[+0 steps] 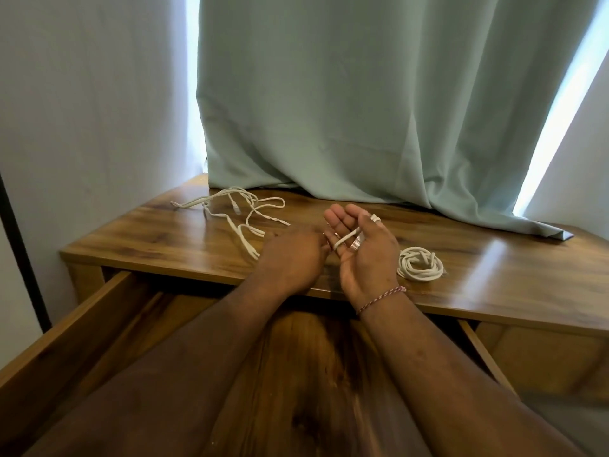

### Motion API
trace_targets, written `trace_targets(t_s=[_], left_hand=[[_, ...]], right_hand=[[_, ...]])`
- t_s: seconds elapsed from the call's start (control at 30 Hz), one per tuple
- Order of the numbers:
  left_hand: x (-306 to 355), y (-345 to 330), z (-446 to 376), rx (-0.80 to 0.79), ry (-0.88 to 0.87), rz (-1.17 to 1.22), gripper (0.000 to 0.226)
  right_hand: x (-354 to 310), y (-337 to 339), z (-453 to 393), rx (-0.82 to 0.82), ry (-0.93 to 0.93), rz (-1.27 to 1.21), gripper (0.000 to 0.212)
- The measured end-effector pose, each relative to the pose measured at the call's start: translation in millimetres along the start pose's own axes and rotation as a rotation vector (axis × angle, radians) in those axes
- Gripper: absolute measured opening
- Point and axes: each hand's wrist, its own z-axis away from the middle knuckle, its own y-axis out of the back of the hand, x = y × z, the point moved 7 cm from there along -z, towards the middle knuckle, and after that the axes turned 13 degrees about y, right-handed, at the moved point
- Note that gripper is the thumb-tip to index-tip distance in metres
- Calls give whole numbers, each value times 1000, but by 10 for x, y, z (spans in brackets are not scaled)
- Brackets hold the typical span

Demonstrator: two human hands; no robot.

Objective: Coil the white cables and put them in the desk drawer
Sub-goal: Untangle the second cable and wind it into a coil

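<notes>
A loose white cable (244,209) sprawls over the wooden desk top (494,265) at the back left. One end of it runs across the upturned palm of my right hand (365,252), pinned under the thumb. My left hand (290,258) is closed, knuckles up, on the same cable just left of the right palm. A second white cable (420,263) lies coiled on the desk to the right of my right hand. The desk drawer (108,308) stands pulled open below my forearms, with nothing visible inside.
A pale green curtain (362,110) hangs behind the desk and drapes onto its back edge and right side. White walls flank it. A dark vertical pole (23,249) stands at the far left. A second drawer front (534,354) sits at the lower right.
</notes>
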Motion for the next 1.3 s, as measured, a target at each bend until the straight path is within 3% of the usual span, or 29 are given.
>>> trace_targets(t_s=[0.13,0.27,0.33,0.47,0.67,0.8,1.1,1.2,1.3], left_hand=[[126,67,22,92,-69,-264,35],[175,261,33,171,-233,-244,36],[130,374,20,238,-341,-195,36],[-47,455,-29,289,-445,-120,39],[-140,485,-62,278,-457,-109,33],[-165,536,-54,377,-466,-84,26],[-176,525,-4,443,-488,-44,21],[-156,501,-4,447,-478,-18,23],[-134,471,11,451,-472,-6,21]], right_hand=[[-98,85,-37,101,143,186,19],[-405,-94,13,-250,773,1211,14],[-364,-182,104,-404,924,1408,17],[-304,-229,140,-518,1001,1518,19],[-226,-225,75,-692,852,1623,24],[-170,-290,88,-839,788,1568,26],[-227,-300,-16,-869,657,1428,38],[-231,-253,-27,-846,439,1239,41],[-113,-135,13,-738,31,791,40]])
